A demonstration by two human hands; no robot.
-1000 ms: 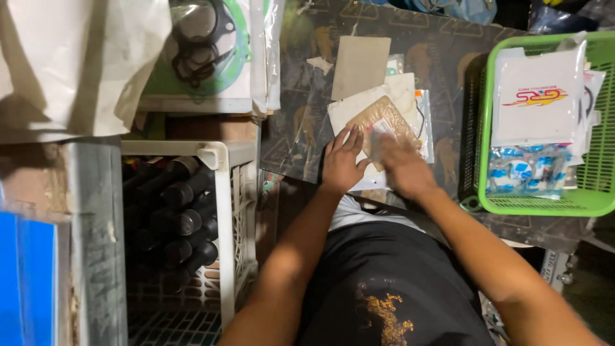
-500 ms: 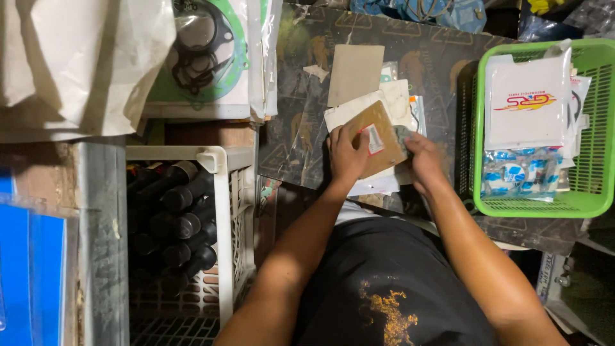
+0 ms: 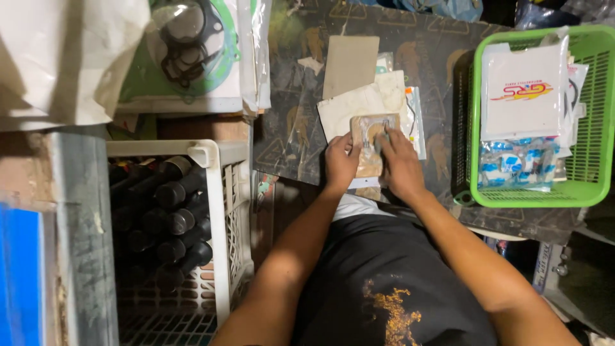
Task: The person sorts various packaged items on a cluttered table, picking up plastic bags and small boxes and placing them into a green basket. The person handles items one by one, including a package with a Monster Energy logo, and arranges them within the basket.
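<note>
A small brown card point(image 3: 370, 142) is pinched between both hands — left hand point(image 3: 341, 161), right hand point(image 3: 398, 161) — above the counter point(image 3: 301, 77), with a green basket point(image 3: 474, 115) nearby.

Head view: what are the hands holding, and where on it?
A small brown cardboard card with a thin gasket on it. The left hand grips its left edge, and the right hand presses on its right side; it rests on a pile of packets.

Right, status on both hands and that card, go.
Left hand and right hand both on the small brown card, pressing it flat on the paper stack. Green basket alongside right, clear of hands.
</note>
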